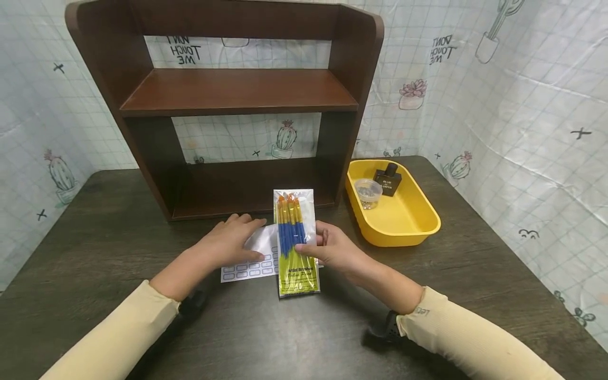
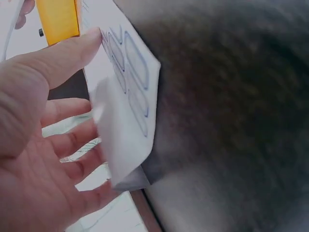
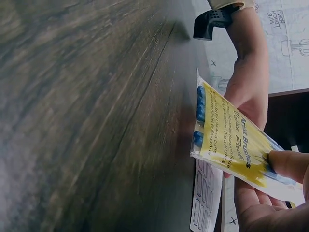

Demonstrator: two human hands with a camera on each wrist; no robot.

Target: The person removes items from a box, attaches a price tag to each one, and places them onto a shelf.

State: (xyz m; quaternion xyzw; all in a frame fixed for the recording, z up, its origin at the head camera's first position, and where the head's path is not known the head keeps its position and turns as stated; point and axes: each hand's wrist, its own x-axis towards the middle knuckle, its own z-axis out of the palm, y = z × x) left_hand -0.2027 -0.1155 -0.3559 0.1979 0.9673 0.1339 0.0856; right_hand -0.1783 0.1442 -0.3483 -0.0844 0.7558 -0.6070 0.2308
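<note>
In the head view my right hand (image 1: 339, 250) pinches a clear packet of blue-handled brushes (image 1: 297, 248), thumb on its front. The packet, with a yellow-green card, stands in front of a white label sheet (image 1: 254, 270). My left hand (image 1: 230, 241) is at the sheet's left part, thumb on its printed face. The left wrist view shows the thumb on the front of the sheet (image 2: 120, 121) and the fingers (image 2: 72, 145) behind it. The right wrist view shows the thumb on the packet (image 3: 236, 140), the sheet (image 3: 205, 193) behind.
A dark brown shelf unit (image 1: 237, 95) stands at the back of the dark wooden table (image 1: 95, 253). Right of it sits a yellow tray (image 1: 404, 216) holding a small clear cup (image 1: 368, 192) and a dark bottle (image 1: 388, 180).
</note>
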